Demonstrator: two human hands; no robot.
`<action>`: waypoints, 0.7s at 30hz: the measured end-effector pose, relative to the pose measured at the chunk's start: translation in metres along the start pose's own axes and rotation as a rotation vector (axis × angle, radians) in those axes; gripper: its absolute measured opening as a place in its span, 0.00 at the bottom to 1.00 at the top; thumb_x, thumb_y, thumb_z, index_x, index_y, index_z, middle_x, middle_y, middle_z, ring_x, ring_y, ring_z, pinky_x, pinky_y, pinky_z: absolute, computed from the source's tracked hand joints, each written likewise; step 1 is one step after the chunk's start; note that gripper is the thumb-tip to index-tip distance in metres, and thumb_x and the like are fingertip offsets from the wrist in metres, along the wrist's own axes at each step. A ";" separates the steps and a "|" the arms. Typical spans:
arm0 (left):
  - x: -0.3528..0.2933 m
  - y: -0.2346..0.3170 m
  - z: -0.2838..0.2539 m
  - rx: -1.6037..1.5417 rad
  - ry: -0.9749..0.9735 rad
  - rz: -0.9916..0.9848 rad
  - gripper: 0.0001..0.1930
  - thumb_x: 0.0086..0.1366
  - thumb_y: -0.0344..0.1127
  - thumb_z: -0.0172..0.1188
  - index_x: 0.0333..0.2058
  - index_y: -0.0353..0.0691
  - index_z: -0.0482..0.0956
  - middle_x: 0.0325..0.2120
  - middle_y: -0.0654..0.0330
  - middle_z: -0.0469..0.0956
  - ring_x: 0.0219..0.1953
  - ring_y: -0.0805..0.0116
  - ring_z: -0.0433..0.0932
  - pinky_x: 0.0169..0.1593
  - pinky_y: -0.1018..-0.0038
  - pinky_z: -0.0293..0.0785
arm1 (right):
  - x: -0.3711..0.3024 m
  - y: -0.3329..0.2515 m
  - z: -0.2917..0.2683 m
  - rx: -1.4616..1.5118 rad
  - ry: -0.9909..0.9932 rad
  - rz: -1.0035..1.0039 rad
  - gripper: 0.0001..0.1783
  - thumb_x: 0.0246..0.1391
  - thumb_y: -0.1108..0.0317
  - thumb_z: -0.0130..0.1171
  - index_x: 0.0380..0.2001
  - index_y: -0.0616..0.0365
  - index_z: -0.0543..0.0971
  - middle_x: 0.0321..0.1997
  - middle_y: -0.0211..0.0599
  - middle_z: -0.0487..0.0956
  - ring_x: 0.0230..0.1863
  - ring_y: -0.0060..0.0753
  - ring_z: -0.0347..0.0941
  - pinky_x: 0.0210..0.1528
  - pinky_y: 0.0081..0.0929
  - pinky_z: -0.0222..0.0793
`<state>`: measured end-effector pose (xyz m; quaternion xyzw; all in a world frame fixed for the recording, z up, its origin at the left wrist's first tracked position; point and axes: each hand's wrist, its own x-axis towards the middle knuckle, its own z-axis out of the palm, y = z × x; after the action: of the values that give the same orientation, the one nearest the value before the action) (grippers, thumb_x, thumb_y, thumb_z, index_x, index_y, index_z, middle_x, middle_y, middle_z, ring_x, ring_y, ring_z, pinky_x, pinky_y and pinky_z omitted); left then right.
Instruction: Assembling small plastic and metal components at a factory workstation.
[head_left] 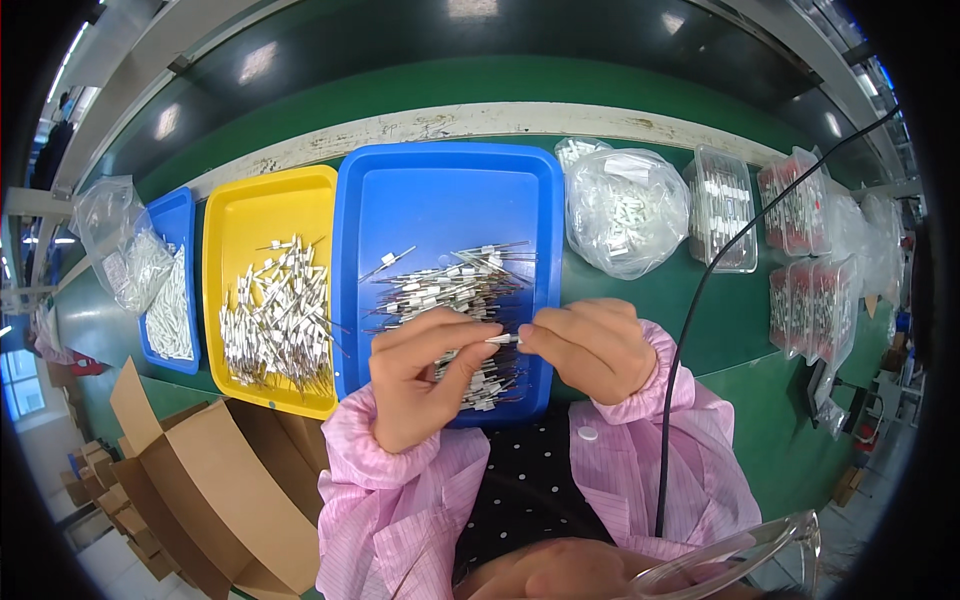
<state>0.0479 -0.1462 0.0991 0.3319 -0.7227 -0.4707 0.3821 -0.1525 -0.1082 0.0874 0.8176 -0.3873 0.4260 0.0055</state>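
Over the near part of the large blue tray (pixel 447 190), my left hand (pixel 425 375) pinches a small white cylindrical part with a thin lead (pixel 499 339) between thumb and forefinger. My right hand (pixel 588 350) is closed on the other end of the same piece, its fingertips almost meeting the left ones. How the two ends join is too small to make out. Beneath the hands lies a pile of white parts with thin wire leads (pixel 450 290), partly hidden by the fingers. One such part (pixel 388 262) rests apart from the pile, at its upper left.
Left of the blue tray is a yellow tray (pixel 270 185) heaped with similar parts, then a smaller blue tray (pixel 172 215) of white pieces. A plastic bag of white pieces (pixel 628 212) and clear boxes (pixel 722 210) stand right. A black cable (pixel 690 325) crosses near my right sleeve; an open carton (pixel 240 490) sits lower left.
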 end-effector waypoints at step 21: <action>-0.013 -0.056 -0.055 1.097 0.629 0.167 0.07 0.52 0.16 0.58 0.31 0.32 0.79 0.28 0.54 0.79 0.34 0.54 0.78 0.42 0.62 0.75 | -0.022 0.046 -0.008 -0.633 -0.028 0.743 0.05 0.49 0.70 0.57 0.25 0.60 0.75 0.22 0.40 0.73 0.21 0.48 0.71 0.24 0.38 0.68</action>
<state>0.1085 -0.1770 0.0584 0.5442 -0.7355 0.1192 0.3857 -0.1947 -0.1238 0.0622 0.5878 -0.7635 0.2495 0.0964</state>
